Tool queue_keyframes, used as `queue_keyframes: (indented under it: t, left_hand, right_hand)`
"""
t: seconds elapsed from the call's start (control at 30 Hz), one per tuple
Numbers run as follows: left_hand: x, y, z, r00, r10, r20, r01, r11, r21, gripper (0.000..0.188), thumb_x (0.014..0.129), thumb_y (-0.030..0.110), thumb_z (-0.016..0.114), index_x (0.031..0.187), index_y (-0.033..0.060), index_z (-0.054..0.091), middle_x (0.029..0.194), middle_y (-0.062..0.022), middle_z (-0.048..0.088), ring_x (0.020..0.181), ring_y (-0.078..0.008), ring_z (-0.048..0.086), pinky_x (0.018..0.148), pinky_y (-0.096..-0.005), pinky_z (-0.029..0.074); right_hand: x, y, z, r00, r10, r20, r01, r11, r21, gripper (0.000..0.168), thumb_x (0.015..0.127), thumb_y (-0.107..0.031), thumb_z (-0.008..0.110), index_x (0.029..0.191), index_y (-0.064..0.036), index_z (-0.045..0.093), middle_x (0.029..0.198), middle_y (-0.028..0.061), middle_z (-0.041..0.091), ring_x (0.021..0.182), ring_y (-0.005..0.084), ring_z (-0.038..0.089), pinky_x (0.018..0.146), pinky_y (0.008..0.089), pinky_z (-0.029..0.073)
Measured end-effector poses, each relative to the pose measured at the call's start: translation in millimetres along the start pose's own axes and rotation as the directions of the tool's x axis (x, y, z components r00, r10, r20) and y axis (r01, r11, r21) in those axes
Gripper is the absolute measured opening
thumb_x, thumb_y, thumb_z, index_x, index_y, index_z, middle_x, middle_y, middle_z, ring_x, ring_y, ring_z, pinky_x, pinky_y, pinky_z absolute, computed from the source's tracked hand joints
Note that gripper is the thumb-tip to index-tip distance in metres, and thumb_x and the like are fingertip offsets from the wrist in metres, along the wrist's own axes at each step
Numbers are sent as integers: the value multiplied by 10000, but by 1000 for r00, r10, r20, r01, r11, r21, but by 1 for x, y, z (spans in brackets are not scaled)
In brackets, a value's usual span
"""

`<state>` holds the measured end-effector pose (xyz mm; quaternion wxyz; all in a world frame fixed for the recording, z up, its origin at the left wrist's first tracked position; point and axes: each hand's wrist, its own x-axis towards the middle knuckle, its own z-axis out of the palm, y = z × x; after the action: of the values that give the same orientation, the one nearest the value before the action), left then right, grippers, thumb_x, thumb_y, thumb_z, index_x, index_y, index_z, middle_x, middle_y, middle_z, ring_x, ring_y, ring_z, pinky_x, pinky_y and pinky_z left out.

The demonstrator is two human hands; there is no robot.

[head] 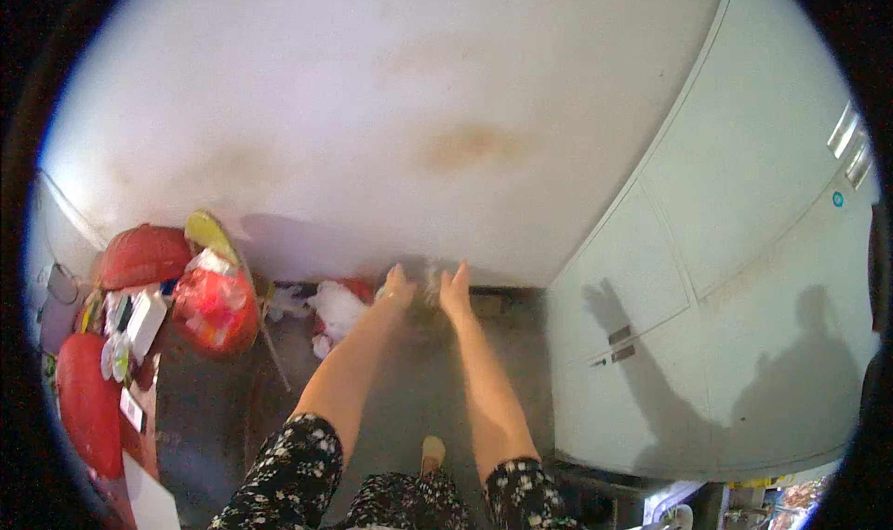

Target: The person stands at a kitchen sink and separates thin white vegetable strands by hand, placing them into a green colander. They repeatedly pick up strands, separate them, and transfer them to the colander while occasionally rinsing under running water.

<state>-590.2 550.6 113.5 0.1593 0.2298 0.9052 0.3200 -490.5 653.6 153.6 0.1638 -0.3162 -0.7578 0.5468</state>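
Both my arms reach straight out, low in front of the white wall (pixel 446 111). My left hand (pixel 396 287) points away from me, its fingers blurred. A short distance to its right is my right hand (pixel 455 289), with the thumb side raised. Between the two hands lies a blurred greyish thing (pixel 431 282); I cannot tell what it is, or whether either hand grips it. A white plastic bag (pixel 338 308) rests on the floor, left of my left forearm.
On the left, a table (pixel 199 404) bears a red plastic bag (pixel 215 310), a white box (pixel 146 324) and red rounded things (pixel 143 256). A yellow-headed fly swatter (pixel 209 233) leans there. A pale metal cabinet (pixel 628 251), with shadows on it, stands at the right. The floor (pixel 411 390) is grey.
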Motion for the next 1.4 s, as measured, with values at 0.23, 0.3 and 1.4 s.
queue_keyframes:
  t: [0.23,0.3,1.4]
  left_hand:
    - [-22,-45,-6,990,116,-78,-134,949,-287,316,752,136,574,1038,16,516,964,-104,566,888,-214,527,809,-326,407]
    - [-90,5,-28,972,220,82,-152,855,-495,219,781,92,537,988,24,518,854,-66,553,817,-173,527,691,-308,449]
    - [-782,310,277,-347,380,857,-354,793,-495,129,793,126,561,839,6,544,718,-7,552,624,-70,501,573,-211,430]
  right_hand:
    - [-70,34,-72,994,75,80,-108,579,808,307,872,-255,430,1091,-42,455,992,91,544,877,181,542,753,306,445]
    - [-150,8,-108,995,88,-47,-12,577,817,235,873,-259,427,989,-67,499,808,32,558,684,111,534,615,242,446]
    - [-1110,203,-500,-357,439,-825,-123,853,507,364,721,-5,441,1083,-32,466,729,3,485,585,88,452,521,218,400]
